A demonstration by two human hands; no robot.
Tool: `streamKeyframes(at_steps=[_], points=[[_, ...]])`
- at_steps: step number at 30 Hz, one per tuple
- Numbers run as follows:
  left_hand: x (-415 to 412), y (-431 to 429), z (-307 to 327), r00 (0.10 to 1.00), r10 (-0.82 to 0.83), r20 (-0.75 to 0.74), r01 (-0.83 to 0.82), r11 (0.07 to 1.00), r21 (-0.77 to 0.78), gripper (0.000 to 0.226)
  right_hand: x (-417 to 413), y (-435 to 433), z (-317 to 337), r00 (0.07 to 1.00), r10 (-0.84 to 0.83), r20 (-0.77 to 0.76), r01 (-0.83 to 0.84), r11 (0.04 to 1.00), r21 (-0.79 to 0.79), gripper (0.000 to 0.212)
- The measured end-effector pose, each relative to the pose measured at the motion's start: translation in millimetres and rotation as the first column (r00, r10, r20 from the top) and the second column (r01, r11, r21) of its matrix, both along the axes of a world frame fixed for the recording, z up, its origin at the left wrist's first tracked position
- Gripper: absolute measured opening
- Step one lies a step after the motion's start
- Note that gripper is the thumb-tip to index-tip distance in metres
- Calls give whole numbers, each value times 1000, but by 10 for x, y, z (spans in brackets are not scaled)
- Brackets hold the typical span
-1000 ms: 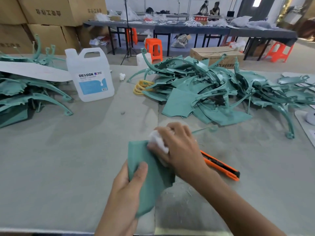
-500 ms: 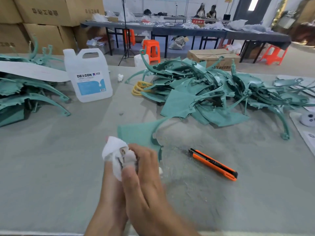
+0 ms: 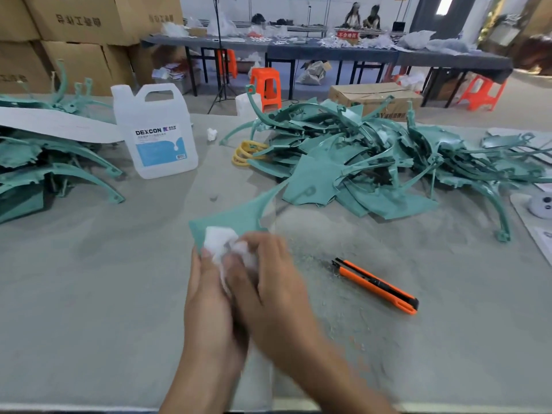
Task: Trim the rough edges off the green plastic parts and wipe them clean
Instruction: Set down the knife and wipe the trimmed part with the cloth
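A flat green plastic part (image 3: 236,218) with a long curved tip sticks out beyond both hands near the table's middle. My left hand (image 3: 206,297) holds its near end from below. My right hand (image 3: 268,282) grips a crumpled white cloth (image 3: 221,245) and presses it onto the part. An orange utility knife (image 3: 376,285) lies on the table to the right of my hands, among green shavings.
A big heap of green parts (image 3: 373,156) fills the far right, another pile (image 3: 44,162) sits at far left. A white DEXCON jug (image 3: 156,132) stands behind left, yellow bands (image 3: 246,152) and a small white wad (image 3: 211,134) beyond. Grey table (image 3: 89,279).
The part has turned so its curved tip points away from me. The cloth and both hands have shifted slightly right and farther out along the part.
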State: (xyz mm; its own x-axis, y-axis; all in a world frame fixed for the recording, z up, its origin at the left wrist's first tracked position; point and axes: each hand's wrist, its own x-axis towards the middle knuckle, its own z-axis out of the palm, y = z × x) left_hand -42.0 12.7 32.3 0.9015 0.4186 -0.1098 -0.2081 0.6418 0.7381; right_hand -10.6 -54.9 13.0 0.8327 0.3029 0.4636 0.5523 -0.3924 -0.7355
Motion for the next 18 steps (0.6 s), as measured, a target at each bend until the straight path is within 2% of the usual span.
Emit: streamKeyframes(at_steps=[1, 2, 4, 5, 6, 8, 9, 10, 11, 12, 13, 14, 15, 16, 18], points=[[-37, -41, 35, 999, 39, 11, -39, 998, 51, 35, 214, -48, 12, 994, -97, 46, 100, 992, -79, 27], [-73, -77, 78, 996, 75, 40, -79, 991, 103, 37, 428, -112, 32, 980, -198, 29, 200, 970, -138, 24], [-136, -83, 150, 984, 140, 105, -153, 980, 125, 37, 781, -278, -41, 926, -367, -91, 323, 893, -313, 24], [-156, -47, 170, 976, 172, 134, -188, 974, 124, 36, 855, -360, -110, 902, -396, -173, 308, 871, -384, 26], [-159, -3, 193, 968, 185, 169, -209, 968, 139, 33, 882, -415, -184, 879, -379, -289, 271, 896, -352, 27], [-126, 78, 182, 949, 218, 227, -282, 909, 306, 30, 753, -430, -228, 825, -213, -524, 246, 969, -7, 21], [-99, 95, 174, 938, 248, 242, -336, 819, 466, 32, 629, -399, -170, 802, -93, -590, 238, 955, 174, 21], [-71, 85, 146, 934, 261, 244, -358, 681, 639, 36, 527, -358, -111, 767, 59, -639, 205, 921, 331, 27], [-56, 53, 102, 946, 225, 235, -322, 541, 777, 41, 431, -333, -34, 699, 232, -676, 162, 870, 467, 38], [-55, 19, 32, 968, 149, 202, -245, 389, 888, 45, 342, -323, 78, 582, 404, -705, 148, 800, 581, 53], [-64, -3, -50, 984, 69, 165, -176, 209, 962, 48, 263, -338, 225, 441, 538, -718, 157, 742, 652, 69], [-79, -8, -113, 992, 5, 128, -129, 31, 991, 49, 215, -378, 363, 354, 605, -713, 152, 716, 682, 79], [-85, 12, -153, 995, -38, 88, -91, -82, 992, 50, 195, -428, 445, 323, 636, -701, 127, 705, 698, 79], [-99, 47, -147, 996, -69, 55, -61, -98, 993, 51, 190, -465, 477, 357, 641, -680, 108, 694, 711, 70], [-119, 115, -119, 993, -100, 61, -62, -7, 998, 52, 219, -543, 472, 501, 607, -616, 97, 669, 737, 39]])
